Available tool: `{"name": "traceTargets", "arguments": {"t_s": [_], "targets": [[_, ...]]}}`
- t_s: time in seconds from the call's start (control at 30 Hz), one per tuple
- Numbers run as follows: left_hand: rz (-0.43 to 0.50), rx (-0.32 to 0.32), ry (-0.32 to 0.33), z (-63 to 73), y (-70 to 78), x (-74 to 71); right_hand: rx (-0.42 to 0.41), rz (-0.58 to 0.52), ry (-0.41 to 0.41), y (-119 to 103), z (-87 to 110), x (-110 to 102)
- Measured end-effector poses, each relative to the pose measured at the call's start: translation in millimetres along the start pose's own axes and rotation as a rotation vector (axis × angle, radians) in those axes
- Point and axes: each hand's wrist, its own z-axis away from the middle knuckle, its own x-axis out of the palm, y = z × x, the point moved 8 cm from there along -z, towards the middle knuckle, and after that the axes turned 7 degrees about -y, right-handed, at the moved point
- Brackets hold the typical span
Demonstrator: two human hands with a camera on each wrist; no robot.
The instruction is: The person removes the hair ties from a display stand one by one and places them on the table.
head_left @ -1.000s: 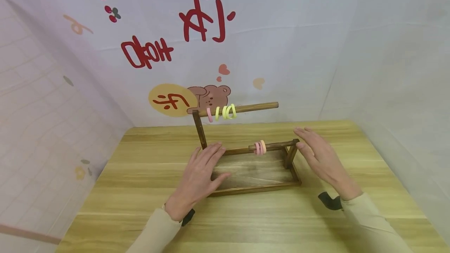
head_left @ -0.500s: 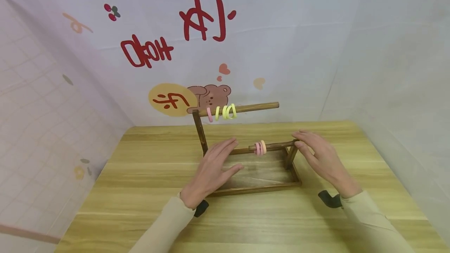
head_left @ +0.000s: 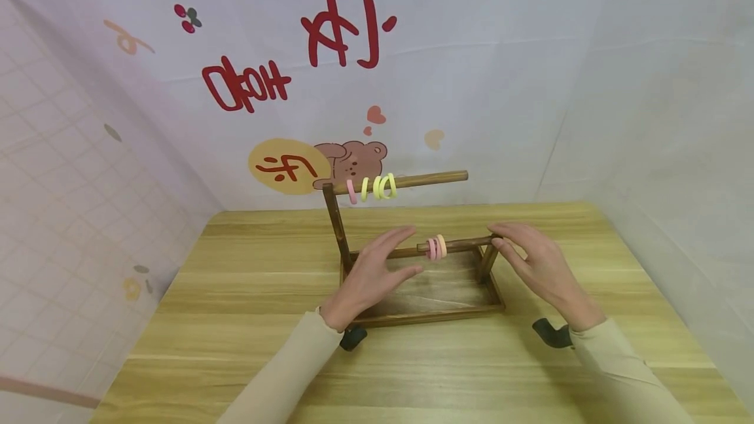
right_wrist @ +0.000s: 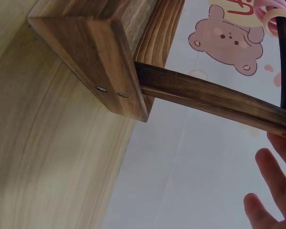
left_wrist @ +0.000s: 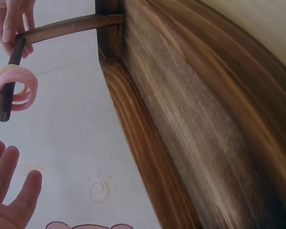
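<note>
A dark wooden rack (head_left: 430, 315) with a tray base and two horizontal rods stands on the table. Pink rings (left_wrist: 21, 83) and a peach ring (head_left: 443, 247) hang near the free end of its lower rod (head_left: 468, 243). On the upper rod (head_left: 432, 180) hang a pink ring (head_left: 351, 192) and several yellow rings (head_left: 378, 188). My left hand (head_left: 368, 277) is over the tray's left part, thumb and fingers apart, fingertips just left of the lower rod's tip. My right hand (head_left: 542, 270) holds the top of the right post (head_left: 487, 262) between thumb and fingers.
Pale wood-grain table (head_left: 247, 267) lies around the rack. A white printed cloth (head_left: 489, 84) with a bear and red characters hangs behind it. Black wrist mounts (head_left: 552, 334) sit under the forearms.
My left hand has moved right across the tray toward the lower rod's tip. My right hand has shifted slightly left onto the post top. The rack and rings stay put.
</note>
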Motion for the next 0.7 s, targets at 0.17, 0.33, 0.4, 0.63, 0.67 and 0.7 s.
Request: {"name": "traceTargets", "arguments": {"t_s": [0.17, 0.33, 0.4, 0.63, 0.67, 0.7], "targets": [[0.061, -0.039, -0.021, -8.0, -1.6, 9.6, -0.005, 0.003, 0.011, 1.1, 1.1, -0.3], [0.100, -0.057, -0.006, -12.8, -3.2, 14.7, -0.007, -0.002, 0.022, 2.1, 1.4, -0.8], [0.116, -0.073, 0.004, -13.6, -4.7, 15.7, -0.013, -0.004, 0.025, 2.0, 1.1, -0.7], [0.138, -0.124, 0.010, -16.9, -10.8, 20.0, -0.021, -0.003, 0.036, 1.5, 0.7, -1.2], [0.137, -0.127, 0.009, -17.5, -10.8, 20.4, -0.021, -0.004, 0.036, 1.6, 0.6, -1.4], [0.135, -0.129, 0.008, -18.0, -10.6, 20.7, -0.020, -0.004, 0.036, 1.8, 0.4, -1.5]]}}
